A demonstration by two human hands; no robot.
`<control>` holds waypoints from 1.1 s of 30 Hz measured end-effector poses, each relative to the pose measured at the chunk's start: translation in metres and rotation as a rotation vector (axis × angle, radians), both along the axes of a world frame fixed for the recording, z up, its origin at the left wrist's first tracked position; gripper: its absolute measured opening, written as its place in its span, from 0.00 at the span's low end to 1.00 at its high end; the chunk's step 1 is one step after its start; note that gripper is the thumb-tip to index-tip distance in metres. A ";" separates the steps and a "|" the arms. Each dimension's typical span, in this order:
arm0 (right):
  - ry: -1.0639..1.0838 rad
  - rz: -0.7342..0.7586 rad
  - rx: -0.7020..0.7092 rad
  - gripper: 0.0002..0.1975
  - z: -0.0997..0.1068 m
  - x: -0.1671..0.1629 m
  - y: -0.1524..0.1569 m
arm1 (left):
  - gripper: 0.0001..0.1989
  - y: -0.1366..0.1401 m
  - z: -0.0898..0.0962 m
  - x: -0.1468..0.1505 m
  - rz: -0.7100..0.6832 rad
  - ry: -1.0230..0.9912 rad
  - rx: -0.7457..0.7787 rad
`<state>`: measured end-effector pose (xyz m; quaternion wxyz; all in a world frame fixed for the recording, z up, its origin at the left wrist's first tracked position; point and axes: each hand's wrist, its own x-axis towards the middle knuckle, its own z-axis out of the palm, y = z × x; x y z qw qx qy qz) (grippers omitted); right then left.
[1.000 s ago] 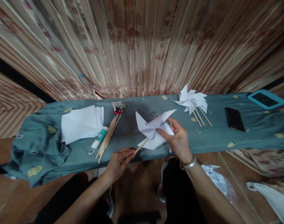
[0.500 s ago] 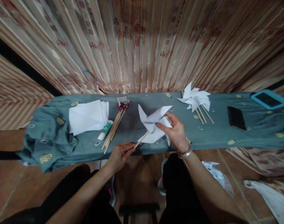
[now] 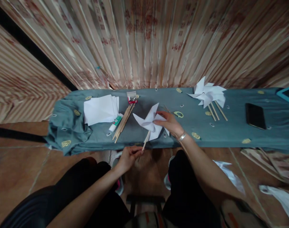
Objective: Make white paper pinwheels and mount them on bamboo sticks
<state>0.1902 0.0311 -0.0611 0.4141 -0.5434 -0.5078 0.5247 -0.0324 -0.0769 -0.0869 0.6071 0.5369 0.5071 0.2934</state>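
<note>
A white paper pinwheel [image 3: 149, 124] on a thin wooden stick [image 3: 146, 140] is between my hands, over the front part of the cloth-covered table. My left hand [image 3: 129, 157] pinches the stick's lower end, just off the table's front edge. Closed on the right side of the paper blades is my right hand [image 3: 171, 123], its thumb near the pinwheel's centre. Scissors [image 3: 178, 114] with yellow-green handles lie just behind my right hand. Left of the pinwheel are a bundle of wooden sticks [image 3: 123, 123] and a glue stick [image 3: 115, 123].
White paper sheets [image 3: 100, 109] are stacked at the left. A small open red-and-white box [image 3: 132, 98] with metal bits stands behind the sticks. Finished pinwheels [image 3: 209, 94] lie at the right, then a black phone [image 3: 255, 116] and a blue-framed tablet [image 3: 288, 94]. A curtain [image 3: 144, 47] hangs behind.
The pinwheel has turned a little and its stick has tilted steeper, with my left hand lower. My right hand has shifted, and the scissors now show behind it. The whole view has shifted.
</note>
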 end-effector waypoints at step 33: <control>-0.855 0.354 0.129 0.23 0.000 -0.056 0.024 | 0.23 -0.019 -0.014 -0.002 0.303 -0.342 -0.437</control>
